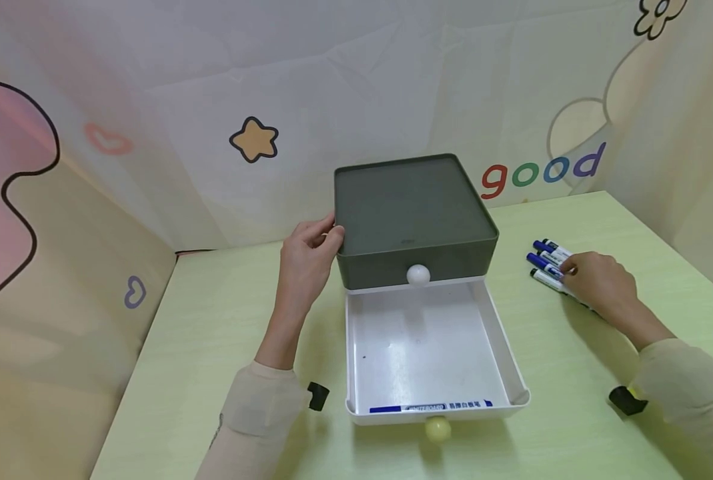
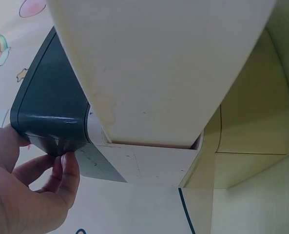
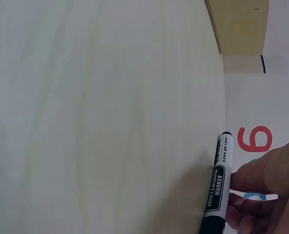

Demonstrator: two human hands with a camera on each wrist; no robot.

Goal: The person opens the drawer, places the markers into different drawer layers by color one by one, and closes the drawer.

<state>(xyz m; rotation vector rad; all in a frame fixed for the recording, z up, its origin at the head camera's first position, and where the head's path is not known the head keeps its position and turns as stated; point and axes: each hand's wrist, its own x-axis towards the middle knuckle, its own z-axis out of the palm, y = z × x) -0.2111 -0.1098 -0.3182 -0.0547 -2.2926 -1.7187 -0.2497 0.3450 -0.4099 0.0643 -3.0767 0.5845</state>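
Left of a dark grey drawer box (image 1: 416,200), my left hand (image 1: 308,257) holds its side near the front corner. The left wrist view shows the hand's bent fingers (image 2: 66,175) against the dark casing. Below, a white drawer (image 1: 416,333) is pulled out, with a blue-and-white whiteboard marker (image 1: 431,406) lying along its front wall. On the right, my right hand (image 1: 599,283) pinches at a blue-capped marker (image 1: 544,265) in a group of several; its fingertips are partly hidden. A black-capped whiteboard marker (image 3: 217,185) lies nearest in the right wrist view.
The upper drawer has a white knob (image 1: 418,275), and the pulled-out one a yellow knob (image 1: 438,429). Everything stands on a pale green table (image 1: 224,373). Behind it hangs a printed cloth (image 1: 212,80).
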